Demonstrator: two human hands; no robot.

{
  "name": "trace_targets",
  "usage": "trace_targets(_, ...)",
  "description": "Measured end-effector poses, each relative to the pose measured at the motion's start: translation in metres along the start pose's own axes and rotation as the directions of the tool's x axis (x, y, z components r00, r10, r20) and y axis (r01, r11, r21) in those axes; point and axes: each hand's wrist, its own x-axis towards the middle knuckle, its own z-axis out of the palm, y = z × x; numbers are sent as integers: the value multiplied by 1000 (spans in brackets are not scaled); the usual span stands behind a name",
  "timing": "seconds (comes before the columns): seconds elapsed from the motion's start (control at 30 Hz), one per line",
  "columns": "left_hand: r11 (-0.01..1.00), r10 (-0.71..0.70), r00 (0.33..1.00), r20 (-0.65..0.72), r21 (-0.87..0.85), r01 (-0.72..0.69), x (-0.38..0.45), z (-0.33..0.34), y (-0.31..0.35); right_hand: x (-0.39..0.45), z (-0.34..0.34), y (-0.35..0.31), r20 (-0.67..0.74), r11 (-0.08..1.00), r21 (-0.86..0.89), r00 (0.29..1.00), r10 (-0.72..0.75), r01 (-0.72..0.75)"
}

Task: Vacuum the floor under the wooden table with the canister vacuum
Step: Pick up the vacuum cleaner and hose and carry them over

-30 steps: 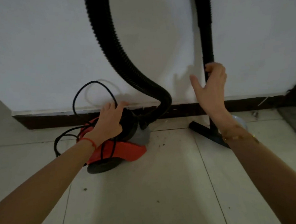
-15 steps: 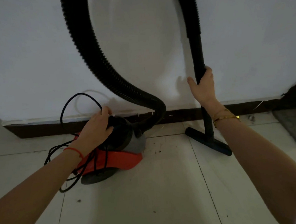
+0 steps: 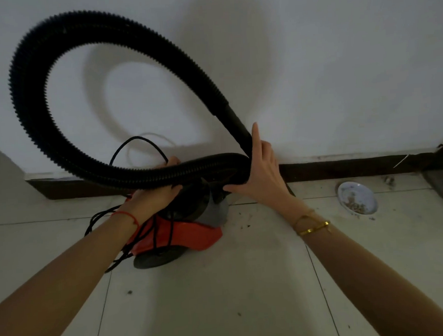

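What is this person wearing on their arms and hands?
Both forearms are bare, with no sleeves in view and no gloves. The left hand has a thin red string bracelet at the wrist. The right hand has slim gold bangles at the wrist.

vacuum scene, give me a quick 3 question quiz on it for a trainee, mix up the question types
1. True or false: the canister vacuum stands on the floor tiles near the wall's dark baseboard.
2. Which hand holds the rigid black wand? A) left hand B) right hand C) neither
3. Fill in: right of the vacuum, a small ____ with scraps in it lies on the floor.

Key: 1 true; 2 B; 3 dish. Also worth noting: the ribbed hose loops high against the wall, and the power cord is draped loosely over the red body, not yet unwound.
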Motion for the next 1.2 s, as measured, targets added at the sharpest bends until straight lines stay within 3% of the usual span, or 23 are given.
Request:
trace_targets(0.2, 973, -67, 996, 52, 225, 54, 7, -1, 1, 19, 22, -17, -256, 984, -117, 961, 102, -136)
trace_targets(0.3, 948, -6, 998, 55, 317, -12, 6, -2, -2, 32, 25, -17, -329, 980, -61, 930, 161, -191)
trace_targets(0.43, 931, -88, 981, 170, 364, 21, 1, -9, -8, 45, 24, -12, -380, 974, -6, 902, 207, -226)
trace_targets(0.67, 961, -158, 977, 142, 249, 119, -1, -5, -23, 50, 20, -10, -412, 965, 35, 876, 250, -259)
trace_targets(0.97, 980, -164, 974, 156, 141, 142, 0, -5, -28, 55, 13, -22, -407, 947, 95, 856, 318, -307)
trace_targets(1.2, 973, -222, 949, 223, 107, 202, -24, -46, 33, 49, -58, -63, -299, 887, 243, 840, 453, -392)
